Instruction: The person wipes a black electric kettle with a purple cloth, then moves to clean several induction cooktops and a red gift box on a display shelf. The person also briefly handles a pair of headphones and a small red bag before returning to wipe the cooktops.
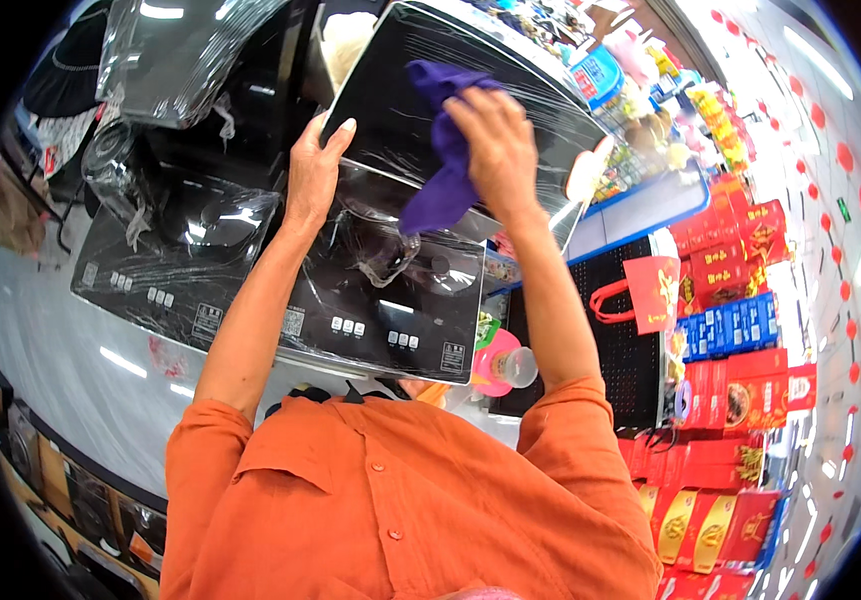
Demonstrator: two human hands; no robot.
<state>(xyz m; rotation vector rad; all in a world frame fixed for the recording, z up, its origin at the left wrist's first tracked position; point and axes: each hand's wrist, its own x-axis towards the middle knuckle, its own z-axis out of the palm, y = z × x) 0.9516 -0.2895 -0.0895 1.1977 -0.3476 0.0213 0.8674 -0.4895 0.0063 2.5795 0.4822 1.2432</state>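
Cloth (450, 165) runs lengthwise, tail pointing down-left

Two bare hands (503, 152), one purple cloth (442, 180), two black button panels (372, 326), one orange shirt (420, 490)

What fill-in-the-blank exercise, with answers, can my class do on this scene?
1. The right hand holds a ____ cloth over the black panel.
2. The person's ____ hand holds the panel's edge.
3. The shirt is ____.
4. The blue boxes are toward the picture's ____ edge.

Missing words: purple; left; orange; right.
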